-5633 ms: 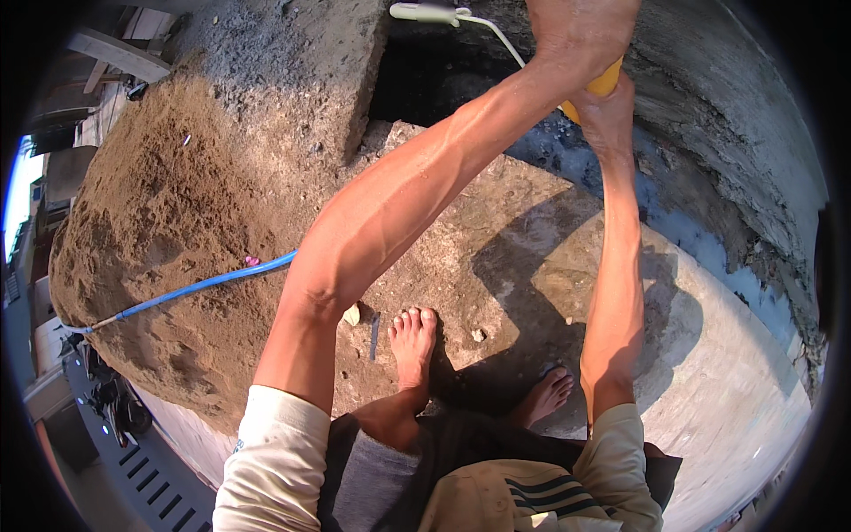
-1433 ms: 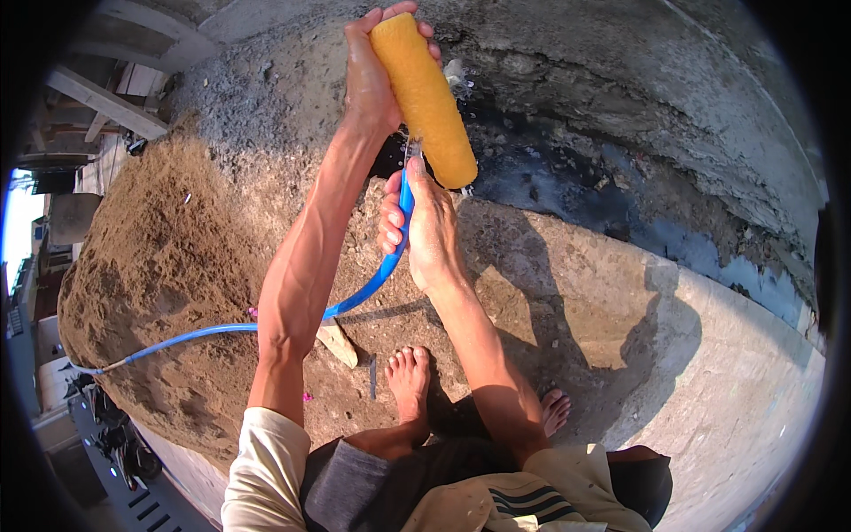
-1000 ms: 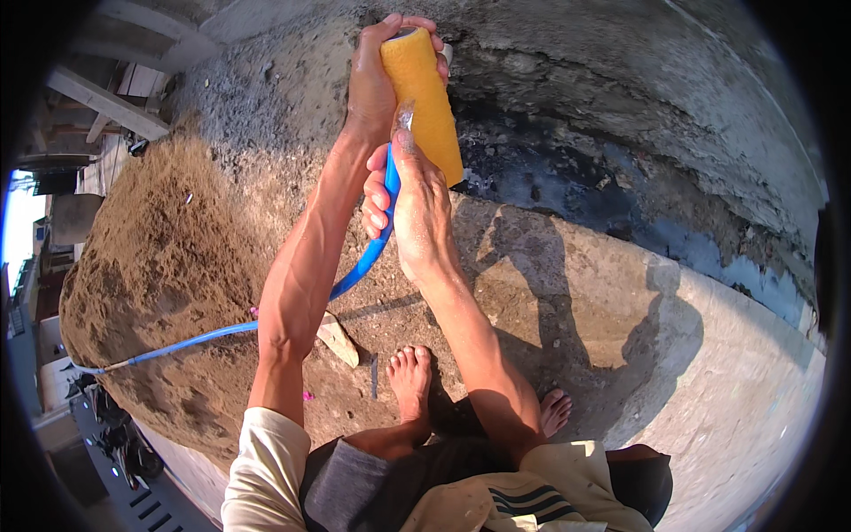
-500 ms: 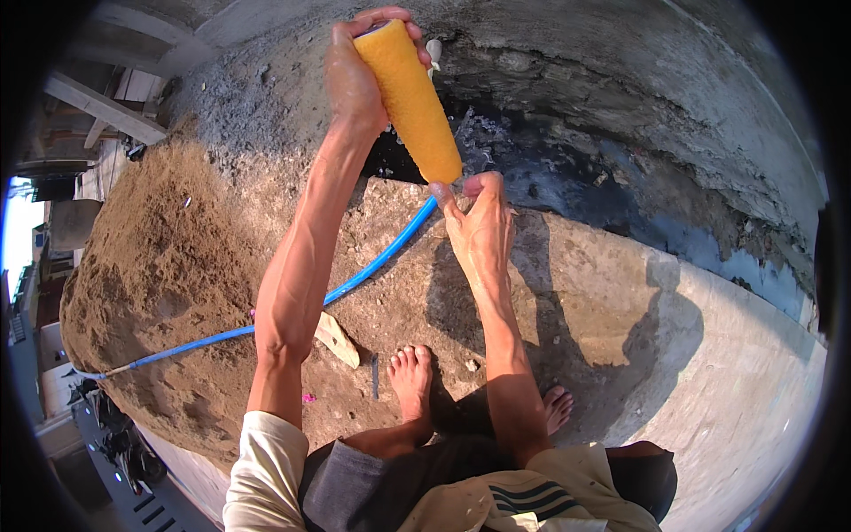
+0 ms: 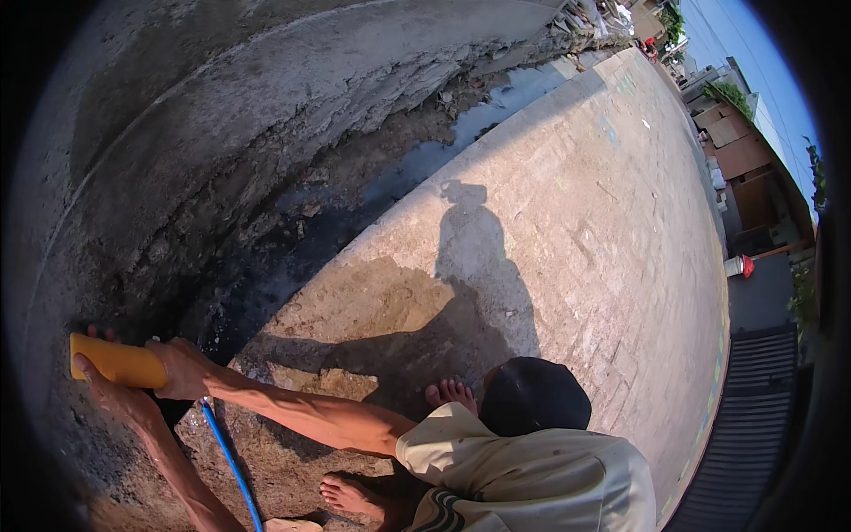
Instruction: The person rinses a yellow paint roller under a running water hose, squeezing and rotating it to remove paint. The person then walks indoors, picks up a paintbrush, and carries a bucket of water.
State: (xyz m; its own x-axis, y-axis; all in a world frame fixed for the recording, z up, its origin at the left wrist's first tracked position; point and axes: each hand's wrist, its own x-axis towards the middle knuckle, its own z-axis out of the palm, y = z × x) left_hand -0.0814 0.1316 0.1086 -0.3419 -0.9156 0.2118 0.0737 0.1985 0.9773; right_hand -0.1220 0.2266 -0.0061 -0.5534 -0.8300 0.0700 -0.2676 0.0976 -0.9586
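Note:
A fuzzy yellow paint roller sleeve (image 5: 120, 360) lies nearly level between my two hands at the far left, above the dark ditch. My left hand (image 5: 117, 397) grips it from below, its thumb along the near side and fingertips showing behind the top edge. Around its right end, my right hand (image 5: 182, 369) is closed; part of those fingers is hidden. Just below my hands, a blue hose (image 5: 229, 465) runs down over the dirt toward the lower edge.
A ditch with dark, wet water (image 5: 292, 244) runs beside a rough concrete wall (image 5: 266, 97). To its right stretches a pale paved path (image 5: 612, 230) bearing my shadow. A ribbed metal gate (image 5: 740, 426) stands at the right. My bare feet are on the ground near the ditch edge.
The view has swung right, putting my hands at the far left. The sleeve has turned from upright to nearly level. My right hand now wraps its end, where before it was at the lower tip.

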